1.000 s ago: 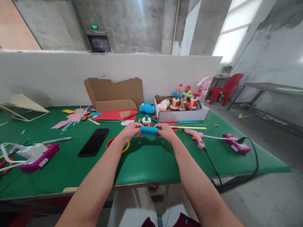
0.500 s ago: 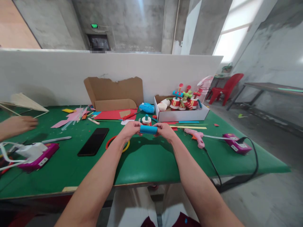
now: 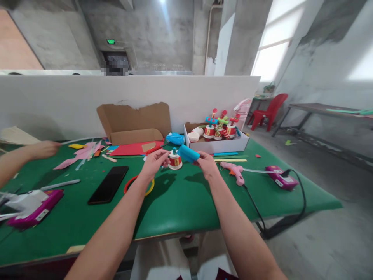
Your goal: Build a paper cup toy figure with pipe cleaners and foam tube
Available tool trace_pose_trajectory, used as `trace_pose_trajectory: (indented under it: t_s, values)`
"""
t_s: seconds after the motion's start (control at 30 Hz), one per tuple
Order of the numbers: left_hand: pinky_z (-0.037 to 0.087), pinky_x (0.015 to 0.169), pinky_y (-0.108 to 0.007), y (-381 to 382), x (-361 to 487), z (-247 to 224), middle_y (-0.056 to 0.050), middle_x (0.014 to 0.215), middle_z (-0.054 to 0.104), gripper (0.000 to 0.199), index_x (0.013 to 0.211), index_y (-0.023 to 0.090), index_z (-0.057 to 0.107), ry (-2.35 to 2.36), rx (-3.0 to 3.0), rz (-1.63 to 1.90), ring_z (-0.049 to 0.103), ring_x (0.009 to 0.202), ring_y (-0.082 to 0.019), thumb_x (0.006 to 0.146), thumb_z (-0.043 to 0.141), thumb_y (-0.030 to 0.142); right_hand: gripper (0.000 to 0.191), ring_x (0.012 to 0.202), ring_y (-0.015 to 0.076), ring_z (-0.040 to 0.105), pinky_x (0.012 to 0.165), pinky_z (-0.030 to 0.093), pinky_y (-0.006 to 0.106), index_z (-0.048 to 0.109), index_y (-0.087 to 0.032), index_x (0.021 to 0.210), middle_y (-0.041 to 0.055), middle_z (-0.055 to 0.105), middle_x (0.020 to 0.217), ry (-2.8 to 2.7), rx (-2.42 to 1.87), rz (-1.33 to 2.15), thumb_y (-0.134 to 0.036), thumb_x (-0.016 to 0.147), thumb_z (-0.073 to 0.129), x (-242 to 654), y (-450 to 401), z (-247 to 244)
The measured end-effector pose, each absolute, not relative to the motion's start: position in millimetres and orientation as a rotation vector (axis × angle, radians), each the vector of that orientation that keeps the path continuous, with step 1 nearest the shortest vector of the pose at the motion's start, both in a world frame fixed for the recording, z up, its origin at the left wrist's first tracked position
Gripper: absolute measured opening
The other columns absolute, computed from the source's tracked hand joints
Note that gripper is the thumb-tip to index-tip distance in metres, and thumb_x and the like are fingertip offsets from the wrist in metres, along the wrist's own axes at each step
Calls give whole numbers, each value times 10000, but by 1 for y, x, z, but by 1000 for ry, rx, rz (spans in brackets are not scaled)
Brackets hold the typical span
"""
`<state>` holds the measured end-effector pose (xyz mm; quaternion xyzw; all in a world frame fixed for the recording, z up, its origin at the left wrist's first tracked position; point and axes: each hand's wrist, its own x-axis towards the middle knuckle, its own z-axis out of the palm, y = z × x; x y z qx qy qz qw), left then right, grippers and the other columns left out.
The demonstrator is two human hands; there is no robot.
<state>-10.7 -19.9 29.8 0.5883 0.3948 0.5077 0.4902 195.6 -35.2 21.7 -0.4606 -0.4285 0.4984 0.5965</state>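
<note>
My right hand (image 3: pixel 206 164) grips one end of a blue paper tube (image 3: pixel 189 153), which tilts down to the right above the table. My left hand (image 3: pixel 155 162) is off the tube, its fingers loosely bent and seemingly holding nothing. Just past those fingertips stands a red and white paper cup (image 3: pixel 175 160), upside down, with a dark green folded-paper spring on top. Whether the fingers touch the cup, I cannot tell. Near my left forearm lie a red ring and a yellow ring (image 3: pixel 150 188), partly hidden by the arm.
A white box (image 3: pixel 217 146) at the back holds several finished cup figures. To the right lie a pink glue gun (image 3: pixel 234 171) and a purple power strip (image 3: pixel 281 177). On the left are a black phone (image 3: pixel 108 185), paper scraps and another person's hand (image 3: pixel 48 150).
My left hand has let go of the blue tube and moved slightly left. The tube, now in my right hand alone, has tilted, uncovering the cup. The other person's hand has moved right.
</note>
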Motion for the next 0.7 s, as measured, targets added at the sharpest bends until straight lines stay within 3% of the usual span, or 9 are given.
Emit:
trace_pose_trajectory:
  t_s: [0.27,0.4,0.53,0.6,0.7]
  values:
    - [471,567,-241,-31,82,33,-16,638,673,192,836,162,678,1055,1947,800,602,565,-138,759,558,290,263,467,96,517,464,443,220,630,-180,679,-56,545,503,-783,-1119,852,-350,507,735,294,-91,42]
    - [486,705,-259,-44,150,30,-53,809,730,222,855,158,712,1101,2296,701,647,745,-168,760,511,148,272,451,79,479,440,416,204,626,-171,647,-54,530,488,-718,-1108,730,-355,499,761,329,-117,43]
    - [491,811,-282,-63,201,21,-73,982,726,296,934,177,713,1013,2381,657,657,904,-185,829,442,125,307,446,78,483,467,432,211,623,-171,656,-61,527,476,-689,-1087,733,-370,483,781,334,-121,39]
    - [495,843,-317,-75,220,16,-104,1053,706,285,1019,180,697,955,2434,603,646,993,-224,866,456,191,307,436,70,466,444,401,197,609,-174,630,-64,524,467,-666,-1066,739,-366,472,789,326,-118,38]
    - [504,844,-396,-89,240,9,-207,1017,686,287,1047,82,679,1083,2454,423,653,989,-313,818,561,208,304,430,65,452,434,381,193,596,-175,601,-62,527,465,-655,-1043,804,-364,463,790,308,-113,39]
